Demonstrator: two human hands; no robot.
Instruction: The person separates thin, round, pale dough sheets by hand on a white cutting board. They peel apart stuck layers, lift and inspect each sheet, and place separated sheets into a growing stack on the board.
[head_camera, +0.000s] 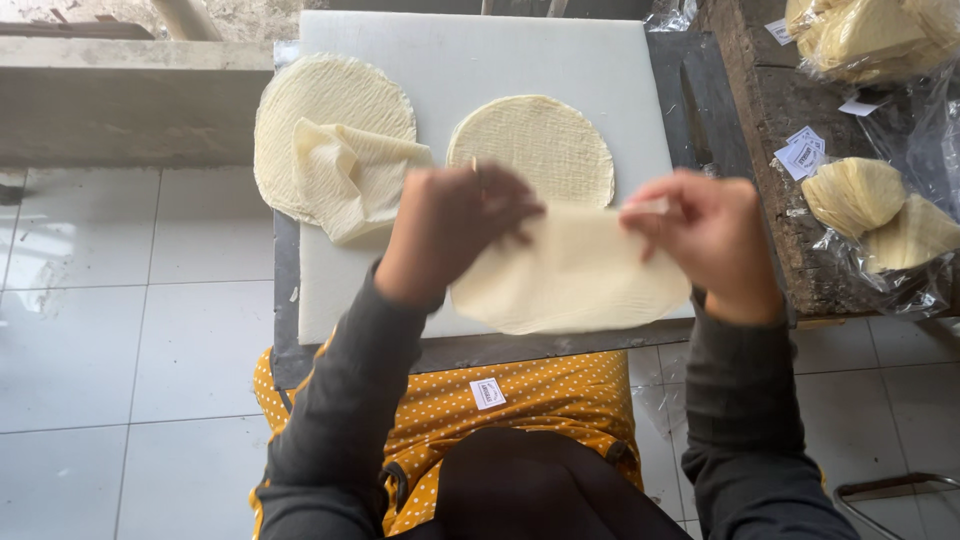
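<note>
Both my hands hold one thin, pale round wrapper sheet (570, 275) by its top edge, above the near part of a white cutting board (470, 60). My left hand (450, 230) pinches the sheet's left corner and my right hand (705, 235) pinches its right corner. The sheet hangs toward me. Behind it a single round wrapper (535, 140) lies flat on the board. At the board's left edge sits a stack of round wrappers (325, 105) with a folded, crumpled sheet (350, 175) on top.
The board rests on a grey metal table (700, 100) over white floor tiles. On a rough wooden bench (775, 110) to the right lie clear bags of folded wrappers (870, 205), small paper labels (805, 150) and another bag (865, 35). A metal chair frame (890, 490) shows bottom right.
</note>
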